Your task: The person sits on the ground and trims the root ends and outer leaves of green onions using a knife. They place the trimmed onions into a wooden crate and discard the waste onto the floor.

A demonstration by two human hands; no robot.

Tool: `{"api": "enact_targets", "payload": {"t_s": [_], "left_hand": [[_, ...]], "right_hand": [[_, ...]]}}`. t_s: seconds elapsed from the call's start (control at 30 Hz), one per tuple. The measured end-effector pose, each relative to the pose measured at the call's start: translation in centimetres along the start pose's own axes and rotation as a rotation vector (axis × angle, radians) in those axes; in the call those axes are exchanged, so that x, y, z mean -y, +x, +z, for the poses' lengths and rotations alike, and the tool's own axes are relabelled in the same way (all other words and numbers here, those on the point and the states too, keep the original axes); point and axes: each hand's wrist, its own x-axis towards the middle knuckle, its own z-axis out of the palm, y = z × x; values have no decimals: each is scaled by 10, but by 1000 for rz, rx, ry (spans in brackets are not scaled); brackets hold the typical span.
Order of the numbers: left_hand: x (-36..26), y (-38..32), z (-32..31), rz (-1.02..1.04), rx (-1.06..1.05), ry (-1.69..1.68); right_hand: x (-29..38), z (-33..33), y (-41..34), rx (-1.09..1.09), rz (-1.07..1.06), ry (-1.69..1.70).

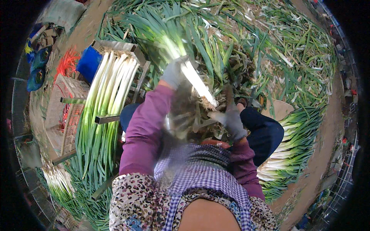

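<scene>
My left hand (172,73), in a pale grey glove, grips a leek (196,79) with a bright white shaft. Its green leaves point away from me, and its roots point toward my right side. My right hand (234,122), also in a grey glove, is just below the root end; its fingers are blurred, and whether they hold anything cannot be told. To my left, a row of cleaned leeks (111,83) lies on a metal frame (107,119), with roots at the far end. More leeks (141,29) with long green leaves lie in a heap beyond my left hand.
Loose leek leaves and trimmings (289,55) cover the ground ahead and to the right. Stacked leeks (284,156) lie by my right knee. A plastic crate (68,115), red ties (68,62) and a blue object (89,63) are at the left. More leeks (57,182) lie at the lower left.
</scene>
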Motion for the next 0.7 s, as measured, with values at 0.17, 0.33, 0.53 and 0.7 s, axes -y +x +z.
{"api": "enact_targets", "payload": {"t_s": [0.17, 0.33, 0.53, 0.7], "left_hand": [[4, -6, 25, -103, 73, -548], [46, 6, 27, -196, -54, 314], [63, 33, 10, -354, -367, -380], [13, 9, 9, 102, -80, -63]], "right_hand": [[-36, 35, 46, 14, -293, -158], [-27, 46, 14, -54, -240, -94], [-3, -38, -83, 120, 78, 149], [-85, -50, 1, -14, 138, -629]]}}
